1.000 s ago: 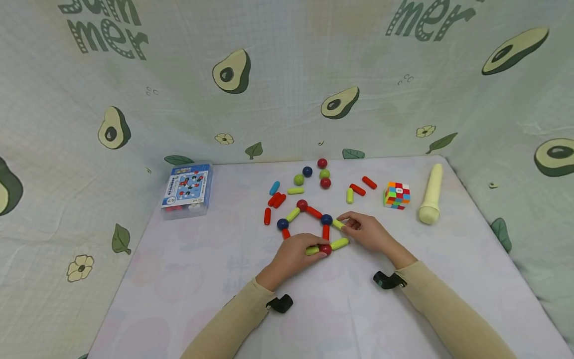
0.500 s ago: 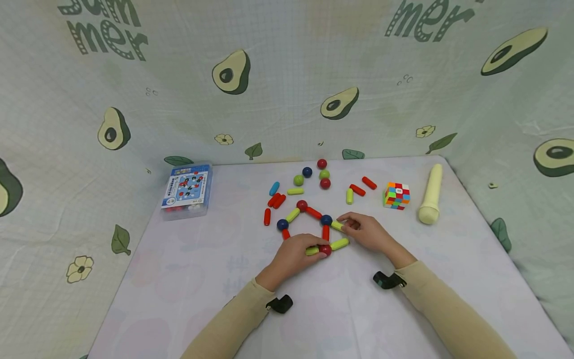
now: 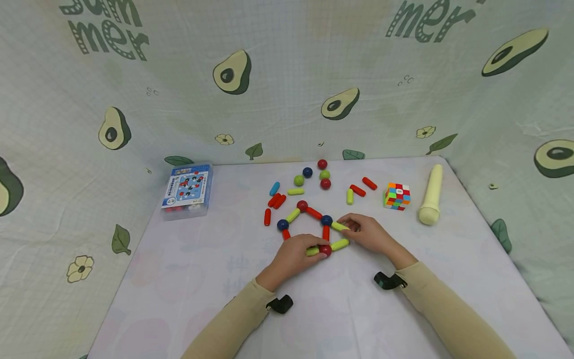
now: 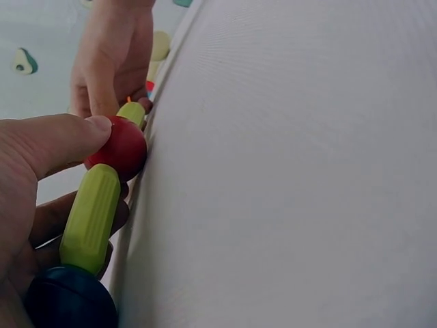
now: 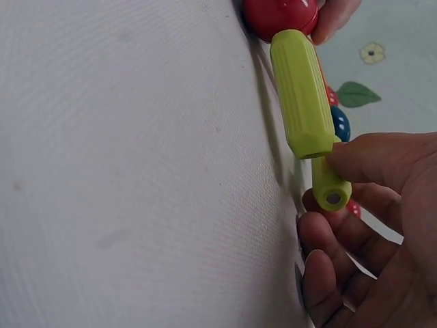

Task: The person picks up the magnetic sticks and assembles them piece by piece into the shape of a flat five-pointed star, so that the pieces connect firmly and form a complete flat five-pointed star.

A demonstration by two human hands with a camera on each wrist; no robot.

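Observation:
Red and yellow-green magnetic rods join red and blue balls into a ring on the table. My left hand [image 3: 293, 254] grips the red ball [image 3: 325, 250] at the ring's near right corner, thumb on top in the left wrist view. It covers the ring's near left part. A yellow-green rod [image 3: 340, 244] sticks out rightward from that ball. My right hand [image 3: 368, 232] holds another yellow-green rod [image 5: 329, 188] between thumb and index finger; this rod meets the blue ball [image 3: 326, 220] at the right corner. A further red ball [image 3: 302, 205] tops the ring.
Loose red rods [image 3: 279, 201], a blue rod [image 3: 274, 188] and several balls [image 3: 325, 184] lie beyond the ring. A puzzle cube [image 3: 397, 196] and a cream-coloured club-shaped object [image 3: 431, 194] are at the right. The plastic box [image 3: 186, 192] stands at the far left.
The right fingertips have shifted slightly on the yellow-green rod, and more of its end now shows. The left hand and the ring have stayed in place.

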